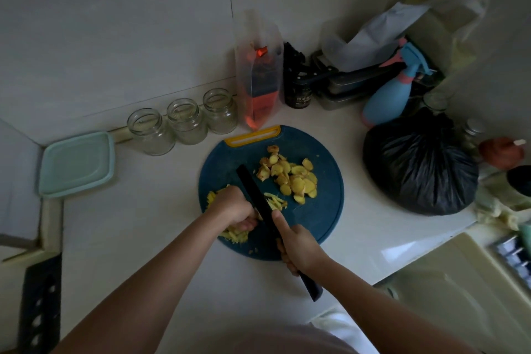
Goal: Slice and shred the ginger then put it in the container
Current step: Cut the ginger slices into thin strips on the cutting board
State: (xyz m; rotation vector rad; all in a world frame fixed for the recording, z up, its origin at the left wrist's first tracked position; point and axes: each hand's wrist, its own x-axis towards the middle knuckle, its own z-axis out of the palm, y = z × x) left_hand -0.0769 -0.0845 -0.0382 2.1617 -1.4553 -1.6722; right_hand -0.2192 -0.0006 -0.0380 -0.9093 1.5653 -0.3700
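The left hand [234,205] rests on the round dark-blue plastic cutting board [324,210]. Its fingers [247,222] are curled down and hold a bunch of yellow shredded ginger strips [235,235] against the board. The strips show at both sides of the hand.

The right hand [300,248] grips the handle of the black-bladed knife [254,191]. Its index finger [278,220] lies straight along the blade's spine, and the other fingers are wrapped closed around the handle. The blade stands directly right of the left fingers, touching or almost touching them.

A few loose cut strips [276,202] lie just beyond the right index fingertip. The pile of sliced ginger rounds [290,178] lies farther beyond it on the board.

The square plastic container with a pale green lid [76,164] sits on the white desk [149,224], well left of the left fingers, lid on.
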